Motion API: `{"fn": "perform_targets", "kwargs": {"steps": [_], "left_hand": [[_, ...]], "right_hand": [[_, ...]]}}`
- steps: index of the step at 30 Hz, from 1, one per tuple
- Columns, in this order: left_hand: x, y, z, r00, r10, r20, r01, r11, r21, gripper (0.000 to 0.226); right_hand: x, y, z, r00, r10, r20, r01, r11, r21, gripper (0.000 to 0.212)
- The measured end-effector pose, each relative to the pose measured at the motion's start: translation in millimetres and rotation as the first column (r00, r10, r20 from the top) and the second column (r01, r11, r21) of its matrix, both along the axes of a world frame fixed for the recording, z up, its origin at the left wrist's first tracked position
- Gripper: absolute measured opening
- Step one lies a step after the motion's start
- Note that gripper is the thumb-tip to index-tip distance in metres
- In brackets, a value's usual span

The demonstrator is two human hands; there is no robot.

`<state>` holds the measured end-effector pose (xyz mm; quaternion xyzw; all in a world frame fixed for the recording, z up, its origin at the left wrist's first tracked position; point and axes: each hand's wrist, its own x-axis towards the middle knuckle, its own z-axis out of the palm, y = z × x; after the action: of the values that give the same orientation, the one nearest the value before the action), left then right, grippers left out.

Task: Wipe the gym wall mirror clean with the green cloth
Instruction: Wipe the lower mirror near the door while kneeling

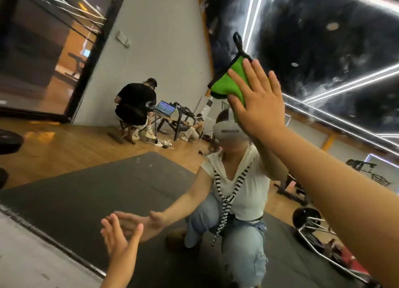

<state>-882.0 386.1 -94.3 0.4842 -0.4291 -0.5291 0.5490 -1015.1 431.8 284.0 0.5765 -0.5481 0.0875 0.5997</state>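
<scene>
Your right hand (pixel 257 102) lies flat, fingers straight, pressing the green cloth (pixel 226 80) high on the gym wall mirror (pixel 164 39). Your left hand (pixel 117 238) is open, fingertips at the glass lower down. The mirror reflects a grey floor mat (pixel 86 190), wooden floor (pixel 64 145) and a laptop (pixel 165 108) on a table (pixel 176 120).

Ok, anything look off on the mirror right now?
Nothing damaged or spilled. One oddity: the left hand looks braced bare against the mirror low down, which may smudge it. The green cloth lies flat under the right hand.
</scene>
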Motion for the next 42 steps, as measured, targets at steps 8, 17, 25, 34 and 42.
{"fn": "perform_targets", "kwargs": {"steps": [8, 17, 25, 34, 42], "left_hand": [[-3, 3, 7, 1.000, 0.000, -0.007, 0.000, 1.000, -0.003, 0.076], [3, 4, 0, 0.998, -0.039, -0.046, 0.038, 0.999, -0.023, 0.072], [9, 7, -9, 0.996, -0.072, -0.046, 0.067, 0.992, -0.104, 0.068], [24, 11, -26, 0.992, -0.043, 0.118, 0.063, 0.983, -0.173, 0.063], [33, 6, -45, 0.954, -0.019, 0.300, 0.100, 0.961, -0.257, 0.063]], "right_hand": [[-3, -5, -134, 0.891, 0.156, -0.427, 0.021, 0.924, 0.382, 0.059], [25, -30, -126, 0.978, 0.072, -0.198, -0.045, 0.989, 0.138, 0.059], [-6, 1, -176, 0.826, 0.171, -0.538, 0.093, 0.899, 0.428, 0.058], [-4, 7, -261, 0.885, 0.132, -0.447, 0.131, 0.850, 0.511, 0.073], [12, -9, -237, 0.913, 0.059, -0.403, 0.119, 0.907, 0.404, 0.065]]}}
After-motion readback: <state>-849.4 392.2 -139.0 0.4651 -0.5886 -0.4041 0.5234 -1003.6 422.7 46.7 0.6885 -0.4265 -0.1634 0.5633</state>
